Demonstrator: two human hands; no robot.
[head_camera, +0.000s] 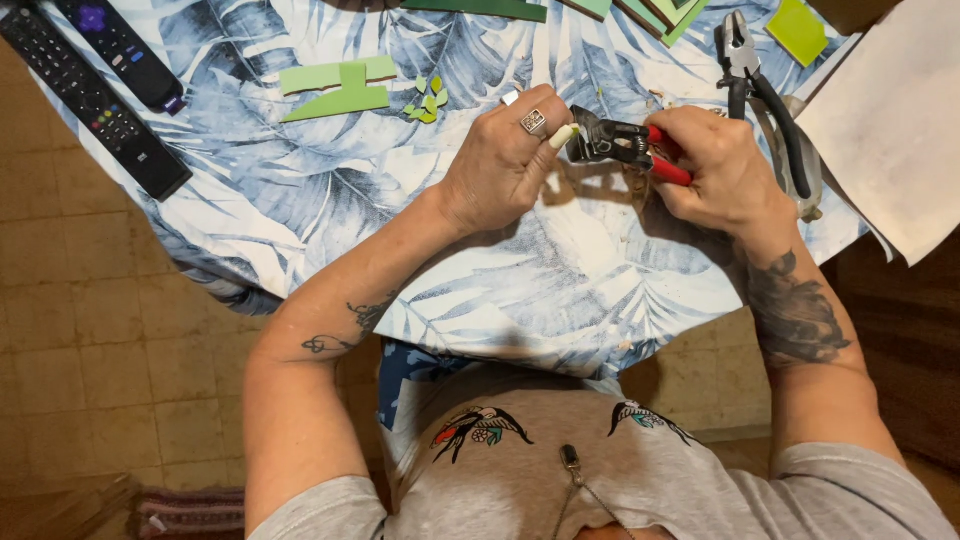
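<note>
My right hand (718, 168) grips red-handled nippers (622, 145) above a table covered with a blue leaf-print cloth (300, 200). The nippers' dark jaws point left toward my left hand (503, 160). My left hand, wearing a ring, pinches a small pale green tile piece (563, 136) right at the jaws. Both hands hover just above the cloth near the table's middle.
Two black remote controls (95, 95) lie at the far left. Green tile strips (340, 88) and small green chips (428, 100) lie on the cloth behind my left hand. Black-handled pliers (765, 95), more green tiles (798, 30) and a white sheet (895, 120) are at the right.
</note>
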